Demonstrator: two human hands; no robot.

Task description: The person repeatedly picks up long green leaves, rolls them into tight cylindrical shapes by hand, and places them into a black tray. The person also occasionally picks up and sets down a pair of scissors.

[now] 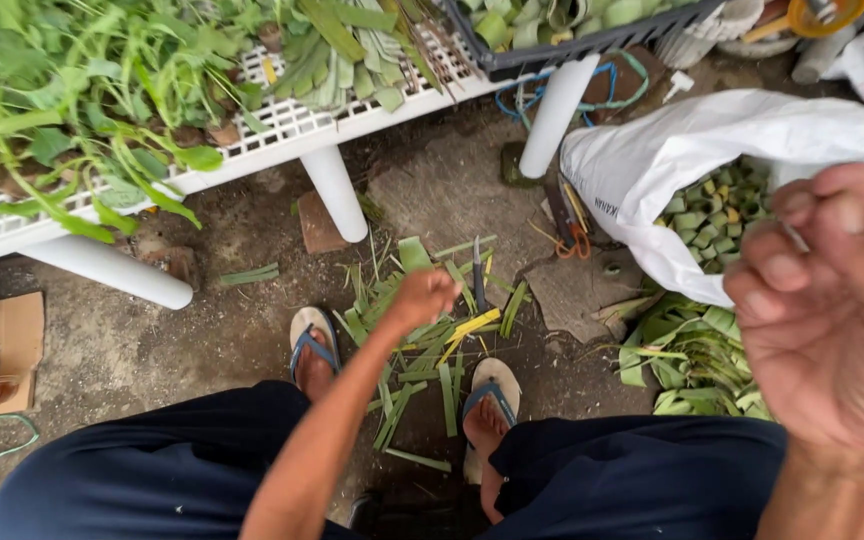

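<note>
My left hand [422,297] reaches down between my knees to the ground, curled into a fist over a scatter of cut green leaf strips [422,370]. I see nothing in that fist. A small dark knife [478,275] lies on the ground just right of it. My right hand [832,320] is raised close to the camera at the right, palm towards me, fingers loosely bent and holding nothing. Behind it gapes a white sack [642,170] filled with small cut green leaf pieces [722,210].
My feet in blue-strapped sandals [312,345] [487,395] flank the leaf scraps. A white slatted rack [282,125] on white tube legs holds leafy plants. A dark crate [572,45] of folded leaves sits above. More leaves [692,360] lie under the sack; cardboard [7,340] is at left.
</note>
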